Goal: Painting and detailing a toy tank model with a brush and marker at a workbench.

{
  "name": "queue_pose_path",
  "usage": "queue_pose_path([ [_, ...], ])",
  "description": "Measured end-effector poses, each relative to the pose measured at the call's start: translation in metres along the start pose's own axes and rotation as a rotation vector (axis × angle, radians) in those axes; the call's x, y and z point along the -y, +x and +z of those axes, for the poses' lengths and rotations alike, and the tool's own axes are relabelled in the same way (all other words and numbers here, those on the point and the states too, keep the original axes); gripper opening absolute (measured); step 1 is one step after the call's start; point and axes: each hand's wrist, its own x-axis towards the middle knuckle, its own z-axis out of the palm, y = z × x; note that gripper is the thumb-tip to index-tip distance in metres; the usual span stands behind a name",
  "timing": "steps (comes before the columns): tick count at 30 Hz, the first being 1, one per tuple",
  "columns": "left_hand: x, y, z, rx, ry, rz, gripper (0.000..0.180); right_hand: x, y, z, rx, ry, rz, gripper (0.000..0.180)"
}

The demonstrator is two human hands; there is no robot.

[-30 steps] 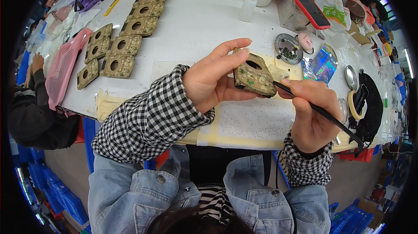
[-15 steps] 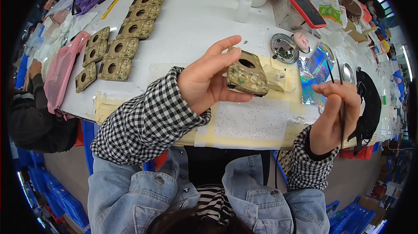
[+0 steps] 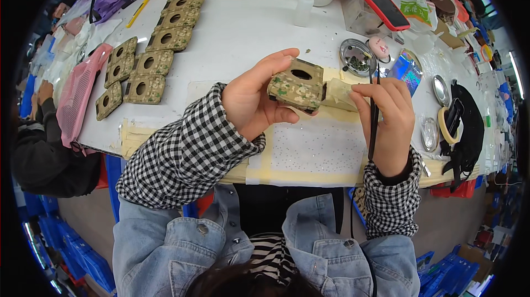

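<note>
Head view: the person's left hand [image 3: 248, 98] pinches a green-and-tan camouflage-patterned case with a round hole [image 3: 292, 91] between thumb and fingers, clear of the white tabletop [image 3: 243, 26]. That case lies to the left of the right hand's [image 3: 389, 112] grip, near but apart from it; its patterned face is tilted up, and foreshortening hides which way its long axis runs. Slim black tweezers [image 3: 373, 123] are tucked within the right grip, their length running away from the body, past the fingertips. Its thumb and forefinger meet just left of them, at the end of a block wrapped in pale yellow tape [image 3: 338, 96]; whether they pinch anything there, I cannot tell. The right grip is nearer this block. Beyond it sits a round clear dish holding dark bits [image 3: 353, 48].
</note>
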Motion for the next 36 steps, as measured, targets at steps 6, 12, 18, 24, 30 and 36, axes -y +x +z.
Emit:
queue_pose_path([
  [6, 0.000, -0.001, 0.000, 0.016, -0.023, -0.004, 0.043, 0.013, 0.010, -0.018, -0.174, -0.007, -0.043, 0.018],
  [12, 0.001, 0.000, -0.002, 0.055, -0.015, -0.030, 0.045, 0.026, 0.011, -0.022, -0.189, 0.435, 0.018, 0.013],
  [18, 0.001, -0.004, 0.007, 0.006, 0.069, -0.034, 0.050, 0.036, 0.016, 0.002, -0.079, 0.926, 0.210, 0.007],
  [24, 0.001, -0.004, 0.007, 0.021, 0.063, -0.037, 0.051, 0.040, 0.016, 0.002, -0.006, 1.010, 0.302, 0.010],
  [30, 0.001, -0.005, 0.009, 0.008, 0.068, -0.037, 0.051, 0.039, 0.015, 0.003, 0.009, 0.985, 0.269, 0.009],
  [36, 0.002, -0.005, 0.007, 0.016, 0.076, -0.031, 0.051, 0.040, 0.016, 0.004, 0.013, 0.972, 0.262, 0.009],
])
